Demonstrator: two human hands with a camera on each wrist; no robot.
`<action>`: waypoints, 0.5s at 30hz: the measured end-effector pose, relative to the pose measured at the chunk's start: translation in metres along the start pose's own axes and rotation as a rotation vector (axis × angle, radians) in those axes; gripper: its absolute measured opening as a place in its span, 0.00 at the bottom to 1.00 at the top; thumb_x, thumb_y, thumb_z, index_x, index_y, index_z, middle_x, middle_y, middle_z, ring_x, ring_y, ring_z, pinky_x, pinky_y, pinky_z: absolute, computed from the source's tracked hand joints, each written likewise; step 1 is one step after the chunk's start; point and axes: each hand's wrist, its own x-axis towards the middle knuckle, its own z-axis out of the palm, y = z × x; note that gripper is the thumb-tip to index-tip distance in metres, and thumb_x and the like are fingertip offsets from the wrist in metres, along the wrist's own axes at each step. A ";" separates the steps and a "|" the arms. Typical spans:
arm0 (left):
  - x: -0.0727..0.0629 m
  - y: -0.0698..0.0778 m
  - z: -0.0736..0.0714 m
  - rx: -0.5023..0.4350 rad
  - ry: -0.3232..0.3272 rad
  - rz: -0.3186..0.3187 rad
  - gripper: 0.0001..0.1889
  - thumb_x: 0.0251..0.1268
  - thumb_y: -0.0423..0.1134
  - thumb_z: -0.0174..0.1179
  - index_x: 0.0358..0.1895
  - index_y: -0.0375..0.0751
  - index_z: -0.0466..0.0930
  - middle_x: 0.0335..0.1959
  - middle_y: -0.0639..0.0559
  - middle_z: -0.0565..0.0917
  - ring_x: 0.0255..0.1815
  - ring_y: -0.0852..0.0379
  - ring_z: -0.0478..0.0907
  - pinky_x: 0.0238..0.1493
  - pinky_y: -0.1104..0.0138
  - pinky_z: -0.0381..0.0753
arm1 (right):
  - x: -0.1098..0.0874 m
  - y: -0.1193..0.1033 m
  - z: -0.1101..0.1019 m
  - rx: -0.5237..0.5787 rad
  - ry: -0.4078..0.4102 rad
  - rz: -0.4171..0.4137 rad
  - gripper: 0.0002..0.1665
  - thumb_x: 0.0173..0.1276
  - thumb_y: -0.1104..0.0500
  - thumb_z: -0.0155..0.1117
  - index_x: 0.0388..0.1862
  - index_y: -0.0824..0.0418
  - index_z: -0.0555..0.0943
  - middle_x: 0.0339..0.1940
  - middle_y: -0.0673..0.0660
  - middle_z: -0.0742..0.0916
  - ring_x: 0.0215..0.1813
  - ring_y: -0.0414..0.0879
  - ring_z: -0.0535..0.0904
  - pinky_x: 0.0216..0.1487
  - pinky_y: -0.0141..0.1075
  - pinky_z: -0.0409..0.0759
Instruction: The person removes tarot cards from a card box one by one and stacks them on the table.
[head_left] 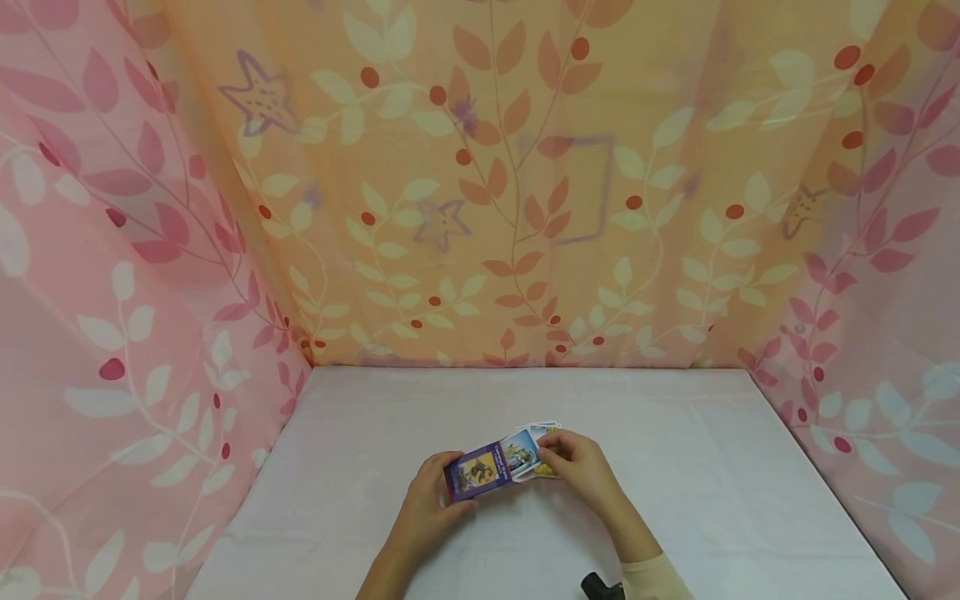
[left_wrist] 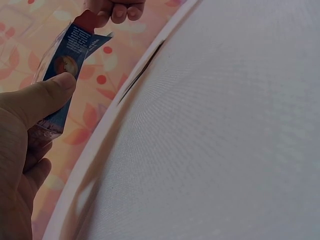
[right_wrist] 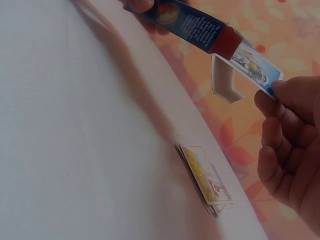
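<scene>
My left hand (head_left: pixel 432 504) grips a small dark blue card box (head_left: pixel 477 473) with a yellow picture on its front. In the left wrist view the thumb presses along the box's printed side (left_wrist: pixel 65 60). At the box's open end, my right hand (head_left: pixel 583 468) pinches a picture card (right_wrist: pixel 257 67) by its outer end, between thumb and finger. Part of that card sticks out of the box; the rest is hidden inside. The box's end flap (right_wrist: pixel 225 80) hangs open. A small pile of cards (right_wrist: pixel 202 175) lies on the table, partly behind the right hand in the head view.
The table (head_left: pixel 360 417) has a white cover. Patterned cloth (head_left: pixel 517 183) hangs behind it and along both sides. A black object (head_left: pixel 602 587) shows at the bottom edge, beside the right sleeve (head_left: pixel 656 577).
</scene>
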 end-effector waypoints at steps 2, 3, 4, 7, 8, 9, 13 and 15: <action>0.000 0.001 0.000 0.003 0.002 0.002 0.43 0.43 0.49 0.83 0.67 0.58 0.73 0.64 0.62 0.78 0.67 0.55 0.75 0.71 0.49 0.74 | 0.000 0.001 -0.001 -0.002 0.015 -0.016 0.05 0.68 0.57 0.72 0.42 0.53 0.86 0.36 0.48 0.89 0.37 0.42 0.82 0.37 0.29 0.83; 0.000 0.001 0.000 0.009 0.003 0.007 0.43 0.43 0.49 0.83 0.67 0.57 0.73 0.64 0.62 0.78 0.67 0.55 0.75 0.70 0.48 0.74 | 0.001 0.001 -0.002 -0.003 0.021 -0.019 0.05 0.68 0.57 0.72 0.42 0.53 0.87 0.35 0.48 0.89 0.37 0.42 0.82 0.36 0.29 0.82; 0.000 0.001 0.000 0.008 0.005 0.004 0.43 0.43 0.49 0.83 0.67 0.57 0.74 0.64 0.61 0.78 0.67 0.54 0.75 0.71 0.48 0.74 | 0.001 0.002 -0.003 -0.002 0.027 -0.023 0.05 0.68 0.57 0.72 0.42 0.53 0.87 0.35 0.48 0.89 0.37 0.42 0.82 0.36 0.29 0.82; -0.001 0.001 0.000 0.012 0.008 0.009 0.43 0.42 0.49 0.83 0.67 0.58 0.73 0.63 0.61 0.78 0.67 0.54 0.76 0.70 0.49 0.75 | 0.001 0.002 -0.005 0.001 0.043 -0.023 0.05 0.68 0.58 0.73 0.42 0.53 0.87 0.35 0.48 0.89 0.37 0.41 0.82 0.36 0.29 0.82; -0.001 0.001 0.000 0.015 0.009 0.010 0.43 0.42 0.49 0.83 0.67 0.58 0.73 0.63 0.61 0.78 0.67 0.54 0.76 0.70 0.49 0.75 | 0.001 0.002 -0.006 0.000 0.048 -0.017 0.05 0.68 0.58 0.73 0.42 0.53 0.87 0.35 0.48 0.89 0.37 0.42 0.82 0.36 0.29 0.82; -0.001 0.001 0.000 0.016 0.008 0.008 0.43 0.42 0.49 0.83 0.67 0.57 0.73 0.63 0.61 0.78 0.67 0.55 0.75 0.70 0.49 0.75 | 0.001 0.001 -0.007 0.001 0.050 -0.009 0.05 0.68 0.58 0.73 0.42 0.53 0.87 0.34 0.48 0.88 0.36 0.42 0.82 0.36 0.29 0.82; 0.000 0.001 0.000 0.019 -0.003 -0.016 0.43 0.42 0.50 0.83 0.67 0.59 0.73 0.63 0.63 0.78 0.68 0.56 0.75 0.72 0.49 0.73 | 0.001 -0.001 -0.011 0.021 0.048 -0.003 0.05 0.68 0.59 0.72 0.43 0.54 0.87 0.34 0.50 0.88 0.36 0.42 0.81 0.35 0.29 0.81; 0.000 0.002 0.000 0.024 -0.008 -0.024 0.42 0.43 0.50 0.83 0.67 0.59 0.73 0.64 0.64 0.77 0.68 0.56 0.74 0.72 0.50 0.73 | 0.001 -0.001 -0.014 0.030 0.047 -0.008 0.06 0.68 0.59 0.72 0.43 0.55 0.88 0.34 0.51 0.89 0.36 0.42 0.81 0.35 0.29 0.80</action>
